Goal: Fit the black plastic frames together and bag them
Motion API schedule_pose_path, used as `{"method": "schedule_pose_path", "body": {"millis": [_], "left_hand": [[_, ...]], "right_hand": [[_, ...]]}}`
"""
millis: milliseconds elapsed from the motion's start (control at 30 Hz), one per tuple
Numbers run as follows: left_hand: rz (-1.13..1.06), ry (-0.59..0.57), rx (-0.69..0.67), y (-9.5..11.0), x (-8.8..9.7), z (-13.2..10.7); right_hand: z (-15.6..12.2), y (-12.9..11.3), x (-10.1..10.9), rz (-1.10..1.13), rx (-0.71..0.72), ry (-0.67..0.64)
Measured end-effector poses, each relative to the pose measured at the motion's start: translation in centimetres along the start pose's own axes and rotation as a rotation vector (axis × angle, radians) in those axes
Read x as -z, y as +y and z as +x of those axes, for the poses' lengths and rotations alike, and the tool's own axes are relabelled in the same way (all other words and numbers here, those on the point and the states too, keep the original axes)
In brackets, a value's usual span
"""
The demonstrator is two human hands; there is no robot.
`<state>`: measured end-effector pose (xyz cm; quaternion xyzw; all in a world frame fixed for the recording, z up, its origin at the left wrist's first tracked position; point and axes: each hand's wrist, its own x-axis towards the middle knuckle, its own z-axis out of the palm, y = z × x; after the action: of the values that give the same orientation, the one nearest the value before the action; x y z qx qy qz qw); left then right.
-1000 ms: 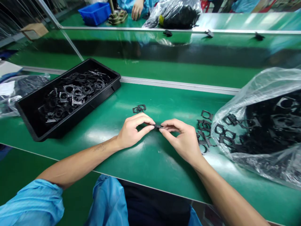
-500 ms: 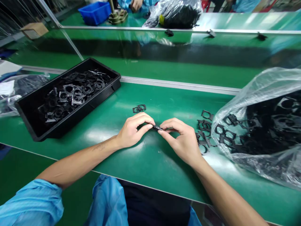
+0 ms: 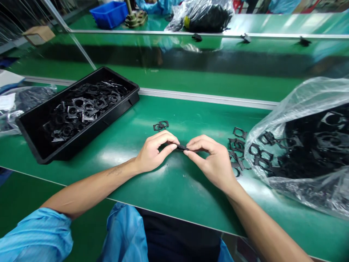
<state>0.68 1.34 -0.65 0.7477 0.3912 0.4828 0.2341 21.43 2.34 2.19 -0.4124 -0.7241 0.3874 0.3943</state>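
A small black plastic part [image 3: 182, 147] is held edge-on between my two hands, just above the green tabletop. My left hand [image 3: 156, 151] pinches its left end between thumb and fingers. At the other end, my right hand [image 3: 211, 158] grips it the same way. The part's face is turned away, so its full shape is hidden. Just beyond my left hand lie a few flat black frames [image 3: 161, 125] with round openings. More loose black frames [image 3: 236, 145] are scattered to the right of my right hand.
A black tray [image 3: 92, 136] full of similar frames stands at the left. On the right lies an open clear plastic bag [image 3: 300, 94] with many black frames inside. A metal rail [image 3: 207, 98] runs along the back. A blue bin [image 3: 109, 15] stands on the far bench.
Both hands stay in nearly the same place. The black part has tilted slightly between my fingers, showing less of its lighter edge. A co-worker's hand at the far bench has left view.
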Motion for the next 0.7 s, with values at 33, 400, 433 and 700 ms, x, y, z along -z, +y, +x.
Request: {"method": "schedule_pose_path", "body": {"millis": [33,400,433,700], "left_hand": [[0.0,0.004,0.009,-0.03,-0.01,-0.03],[-0.021,0.006,0.027,0.01,-0.15,-0.04],[-0.017,0.005,0.029,0.03,-0.16,-0.05],[-0.017,-0.002,0.04,-0.1,-0.11,-0.08]], "right_hand": [[0.03,0.05,-0.06,0.027,-0.029,-0.006],[0.0,0.22,-0.33,0.1,-0.155,-0.049],[0.01,0.2,-0.31,0.095,-0.157,-0.048],[-0.01,0.24,-0.33,0.093,-0.164,-0.05]]}}
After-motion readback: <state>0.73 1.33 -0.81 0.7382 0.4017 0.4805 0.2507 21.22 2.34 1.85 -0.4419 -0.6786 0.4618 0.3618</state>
